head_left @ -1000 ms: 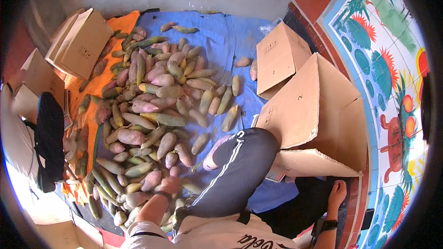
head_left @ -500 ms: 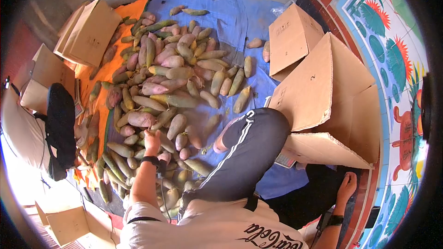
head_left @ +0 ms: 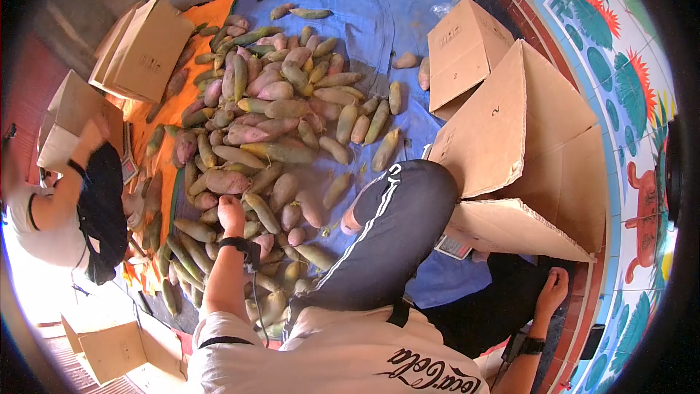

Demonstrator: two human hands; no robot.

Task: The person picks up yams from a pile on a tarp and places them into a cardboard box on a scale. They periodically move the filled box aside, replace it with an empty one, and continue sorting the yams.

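Observation:
My left hand (head_left: 231,216) is at the near side of the heap, its fingers curled down right beside a thick pink radish (head_left: 227,182); what is under the fingertips is hidden. Long green and pink radishes (head_left: 288,152) lie piled around it on the blue sheet (head_left: 357,36). At the lower right, my right hand (head_left: 553,292) rests by my dark-trousered leg, fingers curled together, with nothing visible in them. My other knee is bent up between the heap and a large open carton (head_left: 485,131).
A co-worker (head_left: 55,211) sits at the left, an arm over a carton (head_left: 69,113). More cartons stand at the upper left (head_left: 149,51), upper right (head_left: 467,51) and lower left (head_left: 113,346). A scale (head_left: 453,246) shows beneath the large carton.
My left hand has curled its fingers down beside the pink radish. The co-worker's arm has come into sight, reaching over the left carton. My right hand has hardly moved.

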